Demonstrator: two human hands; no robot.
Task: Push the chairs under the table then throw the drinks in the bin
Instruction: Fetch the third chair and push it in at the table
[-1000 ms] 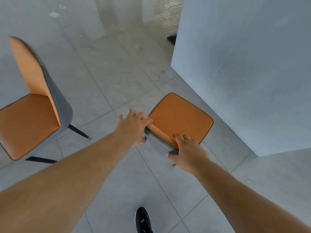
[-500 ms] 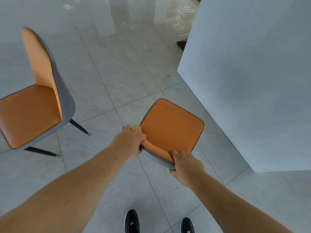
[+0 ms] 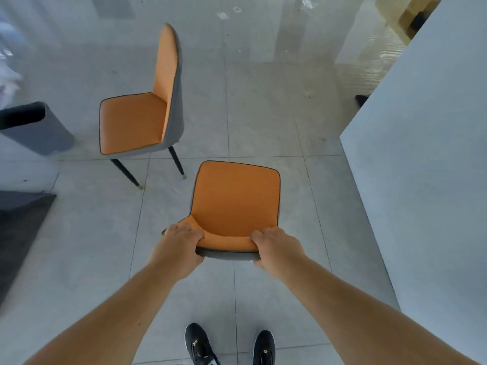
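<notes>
Grey tiled floor (image 3: pixel 263 114) fills the frame; a pale slab we take for the table (image 3: pixel 421 180) runs down the right side from 1 to 4 o'clock; no drinks show anywhere in view.

A second chair (image 3: pixel 137 122), orange seat and grey shell, stands at 11 o'clock, turned side-on to us and well apart from the table. The near chair (image 3: pixel 234 198) sits at centre, its seat pointing toward 12 o'clock and its side near the table's corner at 3 o'clock, not under it. A dark mat (image 3: pixel 18 227) lies at 9 o'clock; the grey bin (image 3: pixel 34 127) stands open at 10 o'clock, just beside the second chair.

We hold the near chair by the top of its backrest: our left hand (image 3: pixel 176 248) curls over the left corner and our right hand (image 3: pixel 276 248) over the right, fingers wrapped onto the orange padding. Our black shoes (image 3: pixel 200 343) stand at 6 o'clock, close behind the chair.

We judge the first chair to be mid-placement; neither chair is yet tucked in. The risks lie in the turn toward 3 o'clock: a swing too wide could knock the seat or a hidden leg against the table's edge; a swing toward 11 o'clock could clip the second chair; a push with the legs dragging might scrape the tile or tip the chair; the back legs, out of sight, could catch our toes.
</notes>
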